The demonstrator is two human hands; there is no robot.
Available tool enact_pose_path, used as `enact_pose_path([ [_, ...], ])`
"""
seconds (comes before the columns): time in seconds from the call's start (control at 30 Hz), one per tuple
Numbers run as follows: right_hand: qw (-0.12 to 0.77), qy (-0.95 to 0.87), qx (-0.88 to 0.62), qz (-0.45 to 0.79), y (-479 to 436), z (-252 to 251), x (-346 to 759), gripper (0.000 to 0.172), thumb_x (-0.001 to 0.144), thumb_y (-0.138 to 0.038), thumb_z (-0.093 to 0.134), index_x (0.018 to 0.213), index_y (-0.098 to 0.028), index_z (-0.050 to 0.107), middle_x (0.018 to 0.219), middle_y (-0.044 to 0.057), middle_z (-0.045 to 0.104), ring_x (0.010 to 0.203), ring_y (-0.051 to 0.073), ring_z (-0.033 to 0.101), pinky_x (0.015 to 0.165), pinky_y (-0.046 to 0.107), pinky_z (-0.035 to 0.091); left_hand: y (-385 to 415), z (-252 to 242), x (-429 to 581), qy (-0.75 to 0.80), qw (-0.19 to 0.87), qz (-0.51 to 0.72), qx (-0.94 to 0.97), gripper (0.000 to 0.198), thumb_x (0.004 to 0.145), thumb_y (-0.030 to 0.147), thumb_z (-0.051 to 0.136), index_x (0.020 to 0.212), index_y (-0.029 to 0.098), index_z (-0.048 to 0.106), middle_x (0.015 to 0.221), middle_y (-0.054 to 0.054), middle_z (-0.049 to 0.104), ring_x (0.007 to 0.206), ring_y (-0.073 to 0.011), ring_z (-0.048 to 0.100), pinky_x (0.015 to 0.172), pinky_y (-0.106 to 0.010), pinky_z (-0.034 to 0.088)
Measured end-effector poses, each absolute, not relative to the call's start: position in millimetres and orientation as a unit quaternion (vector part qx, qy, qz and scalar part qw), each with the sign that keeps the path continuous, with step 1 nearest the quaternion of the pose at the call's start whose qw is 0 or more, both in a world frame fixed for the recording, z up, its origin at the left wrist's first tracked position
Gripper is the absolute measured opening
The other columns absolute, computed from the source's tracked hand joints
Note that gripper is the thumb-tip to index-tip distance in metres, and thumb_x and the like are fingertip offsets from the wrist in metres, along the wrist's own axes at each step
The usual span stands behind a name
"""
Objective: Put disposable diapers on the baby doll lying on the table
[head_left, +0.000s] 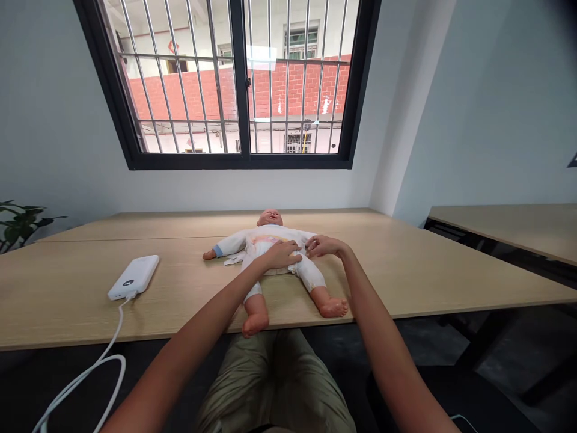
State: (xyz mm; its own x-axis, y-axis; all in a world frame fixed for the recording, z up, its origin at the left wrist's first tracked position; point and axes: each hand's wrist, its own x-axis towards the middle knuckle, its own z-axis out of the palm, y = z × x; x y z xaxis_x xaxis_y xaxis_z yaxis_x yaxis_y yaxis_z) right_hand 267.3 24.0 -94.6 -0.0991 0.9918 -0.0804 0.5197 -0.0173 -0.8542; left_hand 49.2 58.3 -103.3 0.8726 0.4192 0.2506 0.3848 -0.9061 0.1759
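A baby doll (265, 238) lies on its back on the wooden table, in a white garment with a pale coloured print and a blue cuff. Its head points away from me. My left hand (282, 254) rests flat on the doll's belly, covering part of its middle. Just to the right, my right hand (322, 245) touches the doll's hip with curled fingers at the edge of the white garment. Whether those fingers pinch the cloth, I cannot tell. A crumpled white cloth (234, 260) sticks out from under the doll's side.
A white power bank (133, 277) lies on the table (396, 282) left of the doll, its white cable (118, 328) trailing over the near edge. Behind stand a barred window (238, 84) and a potted plant (20, 225). Another table (505, 231) stands at the right.
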Motion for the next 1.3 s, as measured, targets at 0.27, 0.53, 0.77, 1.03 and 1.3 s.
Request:
enact_pose_path([
  [0.27,0.275,-0.69,-0.563,0.363,31,-99,259,0.026,0.054,-0.026,0.075,0.075,-0.015,0.065,0.069,-0.001,0.062,0.064,0.011,0.049,0.06,0.023,0.041,57,-103,48,0.211,0.081,0.154,0.962,0.039,0.089,0.032,0.045,0.12,0.014,0.061,0.128,-0.012,0.061,0.112,-0.0279,0.057,0.1,-0.04,0.04],
  [0.53,0.253,-0.704,-0.57,0.34,26,-98,275,0.02,0.055,-0.026,0.07,0.071,-0.015,0.067,0.065,-0.001,0.06,0.061,0.011,0.047,0.057,0.023,0.036,59,-105,47,0.21,0.112,0.17,0.956,0.044,0.09,0.031,0.047,0.126,0.01,0.057,0.132,-0.016,0.058,0.118,-0.0319,0.054,0.103,-0.042,0.037],
  [0.77,0.371,-0.749,-0.477,0.271,21,-90,269,0.035,0.07,-0.047,0.071,0.082,-0.014,0.067,0.086,0.004,0.065,0.083,0.016,0.057,0.079,0.028,0.043,60,-107,50,0.189,0.029,0.171,0.967,0.034,0.09,0.027,0.044,0.113,0.011,0.063,0.124,-0.014,0.061,0.12,-0.0263,0.051,0.108,-0.037,0.036],
  [1.03,0.449,-0.742,-0.382,0.319,37,-99,238,0.035,0.072,-0.047,0.073,0.085,-0.017,0.063,0.088,0.005,0.065,0.085,0.017,0.059,0.08,0.031,0.046,56,-106,47,0.155,-0.064,0.171,0.971,0.031,0.094,0.026,0.041,0.1,0.007,0.065,0.114,-0.017,0.064,0.112,-0.0274,0.056,0.103,-0.038,0.042],
  [1.3,0.489,-0.714,-0.412,0.284,52,-110,227,0.033,0.069,-0.048,0.07,0.078,-0.018,0.059,0.078,0.0,0.059,0.071,0.013,0.052,0.067,0.027,0.042,41,-108,36,0.075,-0.086,0.221,0.969,0.036,0.098,0.024,0.035,0.113,0.012,0.064,0.117,-0.016,0.062,0.114,-0.0282,0.055,0.105,-0.04,0.041],
])
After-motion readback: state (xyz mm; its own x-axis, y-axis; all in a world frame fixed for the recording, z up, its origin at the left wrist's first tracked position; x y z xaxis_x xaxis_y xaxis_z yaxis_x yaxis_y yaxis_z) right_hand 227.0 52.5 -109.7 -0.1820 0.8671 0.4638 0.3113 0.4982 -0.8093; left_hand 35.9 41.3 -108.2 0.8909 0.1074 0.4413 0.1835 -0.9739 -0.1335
